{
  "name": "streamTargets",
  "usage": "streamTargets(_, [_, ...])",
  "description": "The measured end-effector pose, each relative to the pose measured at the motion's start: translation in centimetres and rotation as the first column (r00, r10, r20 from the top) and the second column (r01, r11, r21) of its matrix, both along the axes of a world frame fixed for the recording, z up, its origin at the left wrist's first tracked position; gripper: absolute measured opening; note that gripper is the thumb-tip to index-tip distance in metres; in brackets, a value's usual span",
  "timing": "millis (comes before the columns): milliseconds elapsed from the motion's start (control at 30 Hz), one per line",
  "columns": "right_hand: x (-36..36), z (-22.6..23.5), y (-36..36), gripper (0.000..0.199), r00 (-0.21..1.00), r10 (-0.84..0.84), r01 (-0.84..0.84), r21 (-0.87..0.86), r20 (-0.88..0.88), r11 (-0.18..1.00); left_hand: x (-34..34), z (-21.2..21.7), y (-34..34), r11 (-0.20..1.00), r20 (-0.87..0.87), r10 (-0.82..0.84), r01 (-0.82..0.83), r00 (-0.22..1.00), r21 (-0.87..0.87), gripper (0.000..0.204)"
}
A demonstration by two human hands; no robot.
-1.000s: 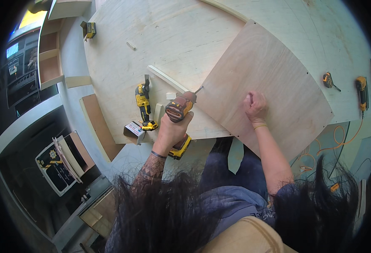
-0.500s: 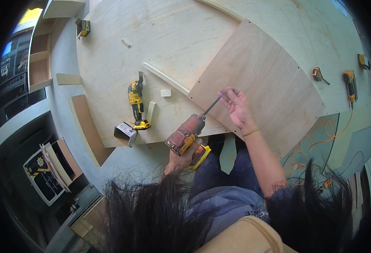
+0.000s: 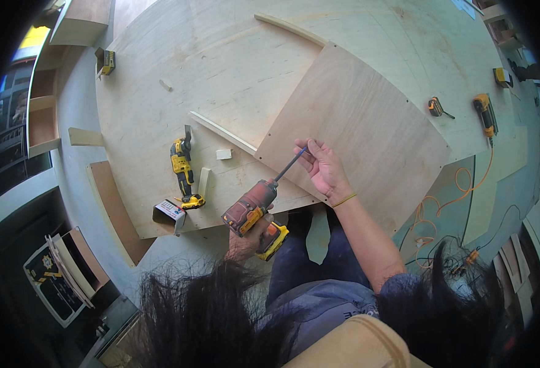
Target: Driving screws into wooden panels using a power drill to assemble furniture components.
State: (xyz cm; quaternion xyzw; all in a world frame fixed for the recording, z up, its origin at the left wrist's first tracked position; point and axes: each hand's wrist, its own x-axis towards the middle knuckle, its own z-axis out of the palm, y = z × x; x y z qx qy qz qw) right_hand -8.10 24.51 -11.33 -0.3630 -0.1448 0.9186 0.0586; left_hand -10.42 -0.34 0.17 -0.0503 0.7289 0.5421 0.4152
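My left hand (image 3: 243, 243) is wrapped round the handle of a cordless impact driver (image 3: 251, 207), red-brown with a yellow-and-black battery at its base. From its nose a long dark driver bit (image 3: 291, 164) points up and to the right. At the tip of the bit, my right hand (image 3: 324, 170) pinches with thumb and finger, the other fingers loosely curled; whether a screw sits there is too small to tell. Both hands are above the near-left edge of a brown plywood panel (image 3: 368, 116), which has small dark holes along its edges.
The panel rests on a large pale plywood worktop (image 3: 221, 67), over wood strips (image 3: 224, 132). On the left lie a yellow multi-tool (image 3: 182, 168), an open small box (image 3: 169, 212) and offcuts. Rightward are a tape measure (image 3: 436, 107) and a nail gun (image 3: 485, 115) with an orange hose (image 3: 482, 178).
The whole view has shifted, so the worktop appears farther left and slightly lower. Both hands keep their places on the driver and at the bit's tip.
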Motion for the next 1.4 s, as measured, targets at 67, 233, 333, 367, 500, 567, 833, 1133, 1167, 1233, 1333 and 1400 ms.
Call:
streamTargets(67, [0.1,0.0,0.3,0.015,1.0,-0.001,0.001,0.012,0.0,1.0,0.0,-0.4,-0.1,1.0,0.029,-0.007,0.008,1.0,-0.014,0.029])
streamTargets(233, [0.6,-0.5,0.7,0.015,0.999,-0.018,0.017,0.03,0.033,0.999,0.2,-0.7,0.8,1.0,0.035,-0.012,0.012,0.999,-0.019,0.029])
streamTargets(333, [1.0,-0.9,1.3,0.017,1.0,-0.022,0.022,0.038,0.017,0.999,0.2,-0.9,1.6,1.0,0.025,0.003,-0.004,1.0,0.011,0.029])
streamTargets(367, [1.1,-1.0,1.5,0.016,1.0,-0.015,0.015,0.042,0.02,0.999,0.2,-1.0,1.8,0.999,0.033,0.02,-0.021,0.999,0.033,0.029])
streamTargets(500, [1.6,-1.2,2.6,0.016,1.0,-0.015,0.015,0.029,0.018,0.999,0.0,-1.4,2.7,0.998,0.075,0.031,-0.034,0.997,0.043,0.03])
streamTargets(567, [1.5,-1.2,2.9,0.016,1.0,-0.012,0.012,0.007,0.003,1.0,0.0,-1.4,3.5,0.997,0.044,0.048,-0.05,0.998,0.058,0.031])
streamTargets(833, [0.3,-4.3,7.4,0.068,0.863,-0.072,-0.403,0.766,0.501,0.5,-3.9,-2.5,8.7,0.997,-0.052,0.058,-0.055,0.997,0.061,0.027])
streamTargets(1133, [2.6,-5.1,16.2,0.158,0.174,-0.138,-0.981,0.183,0.975,0.06,-16.9,-0.5,18.0,0.956,-0.363,-0.248,0.167,0.898,-0.241,0.036])
streamTargets(1167, [2.5,-4.9,16.2,0.158,0.179,-0.135,-0.98,0.189,0.975,0.062,-17.7,-0.3,19.0,0.929,-0.331,-0.307,0.206,0.892,-0.307,0.037])
streamTargets(1233, [2.3,-4.6,16.3,0.161,0.117,-0.063,-0.991,0.121,0.991,0.058,-18.8,-0.1,20.6,0.872,-0.304,-0.419,0.286,0.856,-0.397,0.042])
streamTargets(1333, [1.9,-4.1,16.7,0.161,0.071,-0.034,-0.996,0.073,0.997,0.06,-19.3,0.1,22.8,0.848,-0.303,-0.464,0.319,0.833,-0.423,0.045])
streamTargets(1400, [1.5,-3.6,16.9,0.162,0.059,-0.013,-0.996,0.06,0.998,0.063,-19.4,-0.2,23.2,0.839,-0.314,-0.478,0.32,0.82,-0.441,0.036])
